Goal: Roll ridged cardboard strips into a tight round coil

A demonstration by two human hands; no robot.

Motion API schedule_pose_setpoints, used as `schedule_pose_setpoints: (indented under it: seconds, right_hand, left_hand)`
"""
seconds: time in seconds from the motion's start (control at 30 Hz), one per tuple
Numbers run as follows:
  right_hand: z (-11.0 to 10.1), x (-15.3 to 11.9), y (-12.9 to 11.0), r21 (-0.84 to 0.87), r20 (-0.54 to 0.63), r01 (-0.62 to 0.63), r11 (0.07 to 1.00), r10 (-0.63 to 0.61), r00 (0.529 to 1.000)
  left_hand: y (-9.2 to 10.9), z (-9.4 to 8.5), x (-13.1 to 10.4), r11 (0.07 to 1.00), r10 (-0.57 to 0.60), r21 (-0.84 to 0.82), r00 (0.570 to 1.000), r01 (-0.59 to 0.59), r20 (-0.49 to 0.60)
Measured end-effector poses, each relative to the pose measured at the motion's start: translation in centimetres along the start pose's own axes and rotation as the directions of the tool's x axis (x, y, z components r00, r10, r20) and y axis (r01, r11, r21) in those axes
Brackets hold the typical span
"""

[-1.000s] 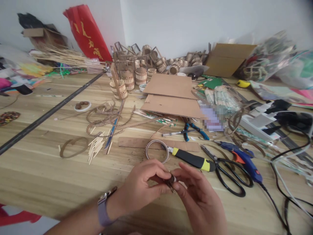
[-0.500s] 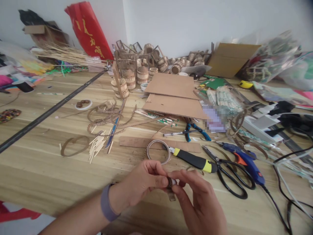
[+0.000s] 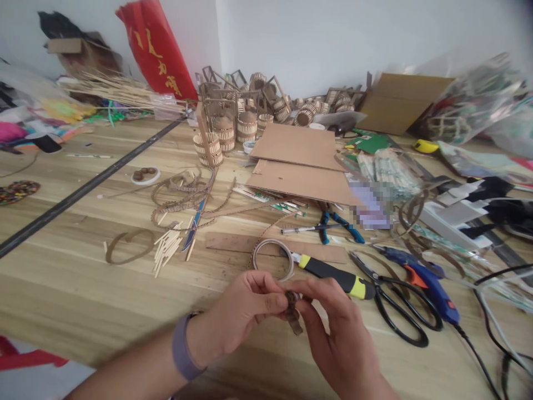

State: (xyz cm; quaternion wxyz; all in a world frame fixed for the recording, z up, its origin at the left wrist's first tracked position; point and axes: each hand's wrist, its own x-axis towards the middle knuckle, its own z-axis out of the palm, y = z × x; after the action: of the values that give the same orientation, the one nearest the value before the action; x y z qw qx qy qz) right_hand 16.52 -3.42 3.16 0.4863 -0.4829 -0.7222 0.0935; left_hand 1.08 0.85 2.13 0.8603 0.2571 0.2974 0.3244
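Head view, hands [image 3: 237, 311] [image 3: 339, 328] pinching brown strip [image 3: 294, 321], tape roll [image 3: 273, 241], cutter [image 3: 333, 275], scissors [image 3: 376, 278] near

- Brown strip [image 3: 293, 319], left of the scissors [image 3: 377, 280]: partly hidden by left hand [image 3: 252, 305] and right hand [image 3: 337, 328]; full shape undetermined.
- Purple sheet [image 3: 368, 208], beyond the scissors: partly pixelated, unreadable.
- Red object [image 3: 31, 358], far left of the scissors: cut off by left edge; identity undetermined.
- Plastic bag [image 3: 513, 129], right beyond the scissors: cut off by right edge.
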Motion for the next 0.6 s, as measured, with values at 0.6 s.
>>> schedule_pose_setpoints:
  seconds: [0.6]
  right_hand:
    - [1.1, -2.2, 1.0, 0.084, -0.100, -0.305, 0.949, 0.312, 0.945]
  left_hand:
    - [-0.1, 0.0, 0.5, 0.987, 0.128, 0.110, 0.983, -0.114, -0.129]
